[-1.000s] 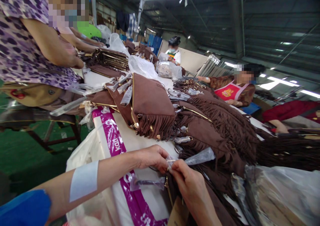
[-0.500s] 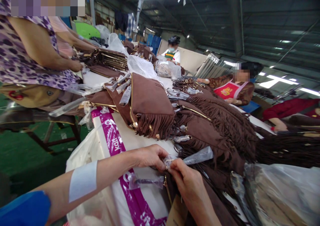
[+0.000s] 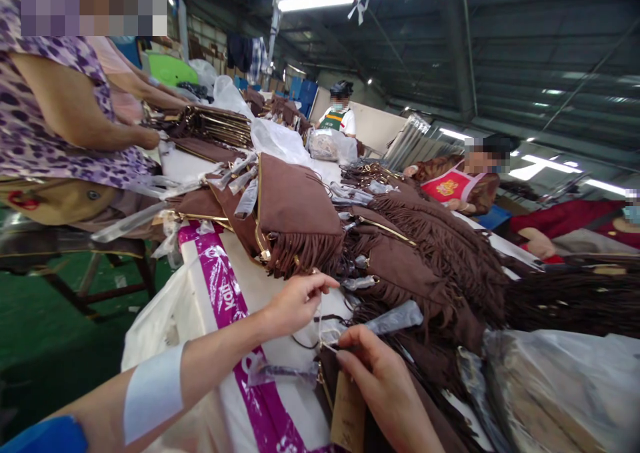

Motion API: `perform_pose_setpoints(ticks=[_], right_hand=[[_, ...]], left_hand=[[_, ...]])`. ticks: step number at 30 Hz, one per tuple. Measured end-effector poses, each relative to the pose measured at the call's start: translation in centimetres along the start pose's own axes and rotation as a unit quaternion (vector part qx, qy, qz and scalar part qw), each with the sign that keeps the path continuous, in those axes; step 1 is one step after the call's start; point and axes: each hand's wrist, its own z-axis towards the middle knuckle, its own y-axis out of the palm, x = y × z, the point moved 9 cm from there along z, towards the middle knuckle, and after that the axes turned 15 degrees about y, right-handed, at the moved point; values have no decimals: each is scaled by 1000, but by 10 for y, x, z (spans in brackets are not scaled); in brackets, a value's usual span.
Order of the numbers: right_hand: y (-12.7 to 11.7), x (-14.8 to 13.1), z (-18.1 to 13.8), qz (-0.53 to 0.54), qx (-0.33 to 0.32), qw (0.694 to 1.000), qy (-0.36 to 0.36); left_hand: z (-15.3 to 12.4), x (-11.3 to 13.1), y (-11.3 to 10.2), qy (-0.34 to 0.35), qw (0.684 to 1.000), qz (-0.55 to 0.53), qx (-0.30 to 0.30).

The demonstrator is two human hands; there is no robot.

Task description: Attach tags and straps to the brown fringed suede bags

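Between my hands runs a thin white string [image 3: 321,321], looped near the top end of a dark brown bag [image 3: 325,373]. My left hand [image 3: 295,303] is closed in a pinch above the bag, with one end of the string drawn up into its fingers. Lower and to the right, my right hand [image 3: 383,373] pinches the other part of the string between thumb and forefinger. A brown cardboard tag [image 3: 348,409] hangs just below the right fingers. Beside the bag's zip lies a strap end wrapped in clear plastic [image 3: 285,373]. Much of the bag is hidden under my right forearm.
Fringed brown bags [image 3: 300,206] lie piled ahead on the white table, edged with purple tape [image 3: 223,286]. A plastic-wrapped bundle [image 3: 575,386] sits at right. One co-worker [image 3: 70,99] stands close on the left; others work across the table.
My left hand has lifted up and away from my right hand, drawing the string out between them. The cardboard tag shows more fully now.
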Motion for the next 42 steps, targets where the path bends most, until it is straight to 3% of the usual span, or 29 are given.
perform_pose_setpoints(ticks=[5, 11, 16, 21, 24, 32, 42], right_hand=[[-3, -9, 5, 145, 31, 989, -9], [0, -24, 8, 97, 74, 990, -66], [-6, -14, 10, 103, 91, 989, -55], [-10, -5, 13, 123, 92, 988, -22], [-9, -7, 13, 125, 93, 987, -28], [-10, -5, 13, 121, 102, 987, -27], [-10, -6, 13, 93, 115, 988, -38]], left_hand=[[1, 9, 15, -35, 961, -274, 32], [3, 12, 23, -58, 940, -335, 41], [1, 6, 18, -56, 957, -280, 46], [-10, 2, 31, -57, 991, -79, -87], [-11, 5, 33, -39, 993, -5, -109], [-22, -23, 43, -182, 962, -185, -89], [-22, -25, 43, -189, 957, -199, -91]])
